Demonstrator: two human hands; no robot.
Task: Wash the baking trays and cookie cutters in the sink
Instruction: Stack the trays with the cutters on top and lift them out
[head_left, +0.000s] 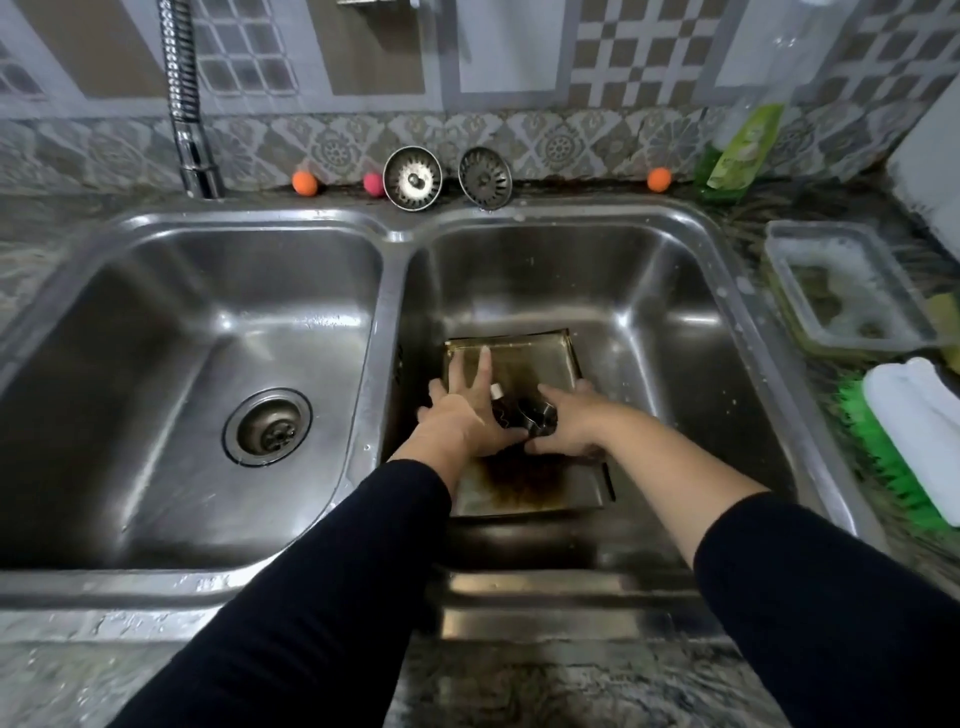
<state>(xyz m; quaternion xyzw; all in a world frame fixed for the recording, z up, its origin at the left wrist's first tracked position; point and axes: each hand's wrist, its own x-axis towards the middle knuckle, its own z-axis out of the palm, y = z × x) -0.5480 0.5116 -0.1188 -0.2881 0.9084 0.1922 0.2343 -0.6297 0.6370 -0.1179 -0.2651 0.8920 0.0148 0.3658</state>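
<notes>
A stained metal baking tray (540, 358) lies flat in the right basin of the steel double sink (670, 312). Dark burnt patches cover its middle and near end. On the tray, between my hands, sit metal cookie cutters (537, 415); how many I cannot tell. My left hand (462, 410) lies over the tray with fingers spread and straight, touching the cutters at its thumb side. My right hand (571, 421) curls round the cutters from the right. Both forearms wear black sleeves.
The left basin (156, 364) holds only its drain (267, 426). A faucet hose (187, 104) stands at the back left. Two sink strainers (413, 179) lean on the backsplash. A soapy plastic container (841, 291), detergent bottle (737, 150) and green brush (893, 467) sit on the right.
</notes>
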